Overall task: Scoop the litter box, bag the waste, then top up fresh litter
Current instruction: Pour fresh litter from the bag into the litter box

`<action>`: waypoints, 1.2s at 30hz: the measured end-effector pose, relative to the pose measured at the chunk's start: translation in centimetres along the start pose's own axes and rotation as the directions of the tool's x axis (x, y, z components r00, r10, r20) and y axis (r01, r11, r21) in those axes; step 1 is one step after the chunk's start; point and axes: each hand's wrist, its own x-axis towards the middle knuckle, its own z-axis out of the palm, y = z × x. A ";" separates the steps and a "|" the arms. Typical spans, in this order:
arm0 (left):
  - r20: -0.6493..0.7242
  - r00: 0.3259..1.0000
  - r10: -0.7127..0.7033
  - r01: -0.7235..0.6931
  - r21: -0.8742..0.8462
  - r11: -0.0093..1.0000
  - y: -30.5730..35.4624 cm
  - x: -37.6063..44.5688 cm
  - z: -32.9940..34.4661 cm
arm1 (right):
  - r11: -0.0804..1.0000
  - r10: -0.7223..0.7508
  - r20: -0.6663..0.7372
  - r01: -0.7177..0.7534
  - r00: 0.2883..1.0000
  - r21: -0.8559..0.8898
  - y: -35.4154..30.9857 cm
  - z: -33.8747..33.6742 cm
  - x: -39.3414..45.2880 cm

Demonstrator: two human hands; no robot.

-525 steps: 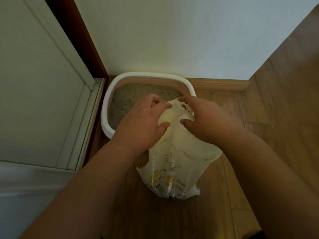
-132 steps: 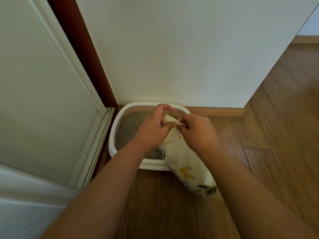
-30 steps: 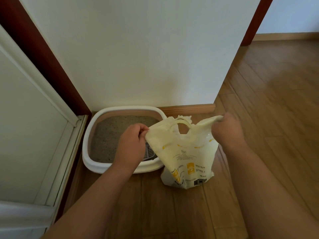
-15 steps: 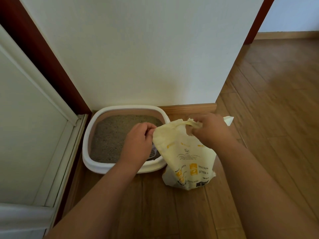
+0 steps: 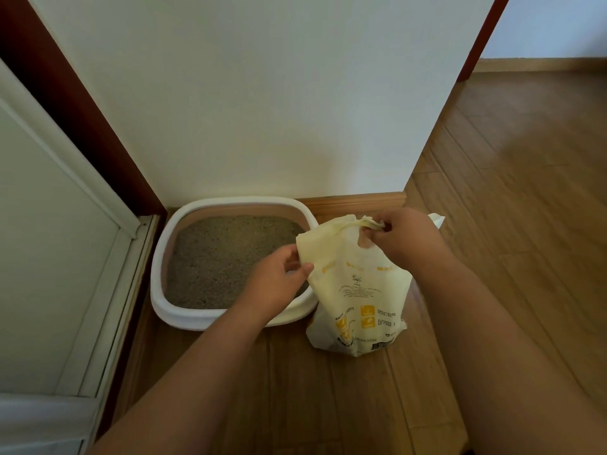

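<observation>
A white litter box filled with grey-brown litter sits on the wood floor against the wall. Just right of it stands a pale yellow plastic bag with yellow print. My right hand pinches the bag's gathered handle at the top. My left hand grips the bag's left upper edge, over the box's right front corner. The scoop is hidden behind my left hand.
A white wall and wooden skirting run behind the box. A white door panel with a dark red frame stands at the left. Wood floor extends to the right and towards me.
My right hand has drawn the bag's far handle in towards the middle and bunched it at the top. My left hand has slid down the bag's left edge.
</observation>
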 end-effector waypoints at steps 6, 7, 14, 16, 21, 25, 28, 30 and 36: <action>-0.119 0.993 0.014 -0.005 0.079 0.997 -0.5 0.5 0.2 | 0.999 -0.022 -0.019 0.022 1.000 -0.042 -0.7 0.2 -0.4; -0.130 0.991 0.004 0.006 0.076 0.997 -0.4 0.5 0.2 | 0.998 -0.022 -0.013 0.021 1.000 -0.053 -0.7 -0.1 -0.5; -0.146 0.989 0.007 0.000 0.051 0.999 -0.4 0.7 1.4 | 0.963 -0.010 0.177 0.057 0.984 -0.263 1.4 -2.9 1.7; -0.147 0.989 0.002 -0.003 -0.006 1.000 -0.3 1.2 1.9 | 0.929 -0.041 0.175 0.102 0.984 -0.357 2.8 -2.8 2.8; -0.108 0.994 0.020 -0.020 0.006 1.000 -1.3 2.6 3.4 | 0.926 -0.129 0.017 0.127 0.991 -0.355 7.0 -1.5 4.1; -0.108 0.994 0.020 -0.020 0.002 1.000 -1.5 2.9 4.2 | 0.982 -0.105 -0.094 0.088 0.990 -0.169 9.3 -0.6 4.4; -0.069 0.998 -0.015 0.013 -0.031 0.999 -1.7 3.5 4.6 | 0.999 -0.029 -0.257 0.037 0.966 0.024 10.9 -0.6 4.7; -0.080 0.996 -0.036 0.031 -0.061 0.998 -1.8 4.0 4.9 | 0.986 0.058 -0.280 -0.011 0.958 0.168 12.2 -0.6 5.0; -0.202 0.978 -0.042 0.016 -0.127 0.992 -1.8 5.2 6.7 | 0.694 0.049 0.160 -0.149 0.986 0.704 14.5 0.3 5.5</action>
